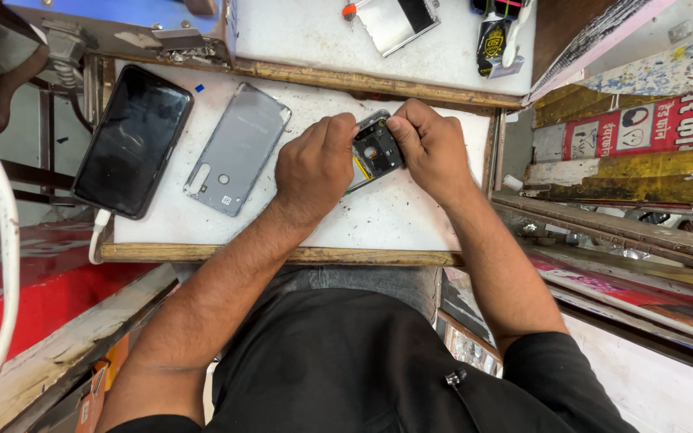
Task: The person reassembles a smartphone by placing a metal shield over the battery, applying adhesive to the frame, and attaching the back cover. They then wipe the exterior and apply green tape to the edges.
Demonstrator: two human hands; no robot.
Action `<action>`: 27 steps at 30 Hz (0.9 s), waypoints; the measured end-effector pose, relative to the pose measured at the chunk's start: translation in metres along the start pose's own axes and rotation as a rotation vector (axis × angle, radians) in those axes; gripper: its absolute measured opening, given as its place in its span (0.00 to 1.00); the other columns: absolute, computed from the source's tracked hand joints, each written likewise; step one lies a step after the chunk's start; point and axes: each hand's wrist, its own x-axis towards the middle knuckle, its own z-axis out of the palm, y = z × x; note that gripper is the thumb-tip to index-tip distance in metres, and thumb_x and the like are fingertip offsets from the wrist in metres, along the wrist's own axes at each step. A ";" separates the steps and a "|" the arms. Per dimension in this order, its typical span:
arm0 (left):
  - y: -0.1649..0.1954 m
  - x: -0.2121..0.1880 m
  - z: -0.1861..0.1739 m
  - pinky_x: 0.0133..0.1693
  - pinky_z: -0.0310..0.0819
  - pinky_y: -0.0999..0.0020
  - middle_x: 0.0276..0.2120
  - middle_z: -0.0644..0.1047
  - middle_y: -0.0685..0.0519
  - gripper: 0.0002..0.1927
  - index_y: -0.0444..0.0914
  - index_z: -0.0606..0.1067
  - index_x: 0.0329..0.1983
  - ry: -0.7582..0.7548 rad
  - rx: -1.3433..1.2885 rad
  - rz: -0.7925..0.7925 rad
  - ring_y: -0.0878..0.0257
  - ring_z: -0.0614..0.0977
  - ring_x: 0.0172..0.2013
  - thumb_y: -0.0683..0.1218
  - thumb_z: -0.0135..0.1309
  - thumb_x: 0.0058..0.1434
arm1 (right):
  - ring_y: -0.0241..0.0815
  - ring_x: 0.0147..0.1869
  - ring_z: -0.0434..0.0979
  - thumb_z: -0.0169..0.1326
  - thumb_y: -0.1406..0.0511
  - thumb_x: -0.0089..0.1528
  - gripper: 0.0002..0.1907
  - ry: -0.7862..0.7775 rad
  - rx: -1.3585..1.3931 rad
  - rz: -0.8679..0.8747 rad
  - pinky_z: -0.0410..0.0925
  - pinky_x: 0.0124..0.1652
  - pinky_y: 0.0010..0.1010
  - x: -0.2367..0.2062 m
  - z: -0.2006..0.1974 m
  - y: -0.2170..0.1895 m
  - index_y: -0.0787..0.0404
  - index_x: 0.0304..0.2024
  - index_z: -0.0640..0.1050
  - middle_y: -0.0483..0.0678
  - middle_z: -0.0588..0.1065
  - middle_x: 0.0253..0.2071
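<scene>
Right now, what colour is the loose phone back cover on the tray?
Grey back cover, clearest in the head view.

Both forearms bare, reaching forward from short black sleeves and converging toward the middle. Left hand seen from the back, knuckles up, fingers curled under and closed, thumb side turned toward the other hand. Right hand likewise back-up, wrist bent slightly inward, fingers folded, thumb tip pressed down at the inner edge. Hands close together, fingertips nearly meeting, a small gap between them. Elbows spread wide, right forearm steeper than the left.
</scene>
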 end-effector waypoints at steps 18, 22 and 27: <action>-0.003 -0.003 0.002 0.27 0.79 0.65 0.29 0.78 0.50 0.06 0.36 0.68 0.45 -0.008 -0.019 -0.032 0.58 0.84 0.30 0.39 0.54 0.71 | 0.29 0.23 0.73 0.52 0.66 0.72 0.10 -0.013 0.102 0.155 0.66 0.23 0.24 -0.007 0.004 0.001 0.66 0.42 0.81 0.43 0.75 0.21; -0.004 -0.002 0.001 0.28 0.79 0.64 0.29 0.78 0.50 0.06 0.36 0.68 0.45 -0.007 -0.038 -0.029 0.58 0.85 0.31 0.39 0.55 0.71 | 0.31 0.24 0.72 0.50 0.65 0.76 0.18 0.120 -0.008 0.072 0.63 0.25 0.25 0.008 0.005 0.003 0.63 0.30 0.77 0.46 0.74 0.22; -0.005 -0.001 0.000 0.28 0.78 0.64 0.30 0.79 0.50 0.06 0.36 0.69 0.45 0.001 -0.042 -0.049 0.57 0.85 0.31 0.39 0.55 0.71 | 0.27 0.32 0.75 0.46 0.67 0.72 0.06 0.145 0.278 0.044 0.67 0.29 0.19 0.019 -0.030 -0.009 0.62 0.49 0.72 0.40 0.80 0.35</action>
